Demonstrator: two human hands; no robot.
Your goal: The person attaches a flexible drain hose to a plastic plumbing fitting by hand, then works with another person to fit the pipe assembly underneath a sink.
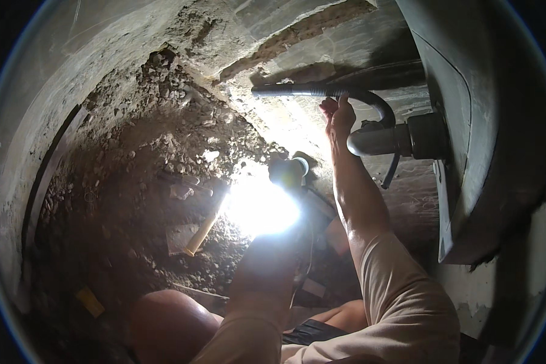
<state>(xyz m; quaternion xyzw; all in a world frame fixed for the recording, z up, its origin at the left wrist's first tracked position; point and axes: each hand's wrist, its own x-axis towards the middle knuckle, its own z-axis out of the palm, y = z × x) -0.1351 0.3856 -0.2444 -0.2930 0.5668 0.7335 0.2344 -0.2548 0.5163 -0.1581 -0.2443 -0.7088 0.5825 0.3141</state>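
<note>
My right hand reaches up along the wall, its fingers closed on the underside of a grey corrugated hose. The hose runs left along the concrete and ends in an open tip. On the right it curves down behind a grey pipe elbow. My left forearm stretches forward into a very bright lamp. Glare swallows my left hand, so its fingers are hidden. Just beyond the glare sits a round fitting or pipe end, partly washed out.
A large grey moulded casing stands at the right, the elbow joining it. Rubble and dirt cover the pit floor, where a hammer-like tool with a wooden handle lies. A curved wall rises at left. A yellow piece lies lower left.
</note>
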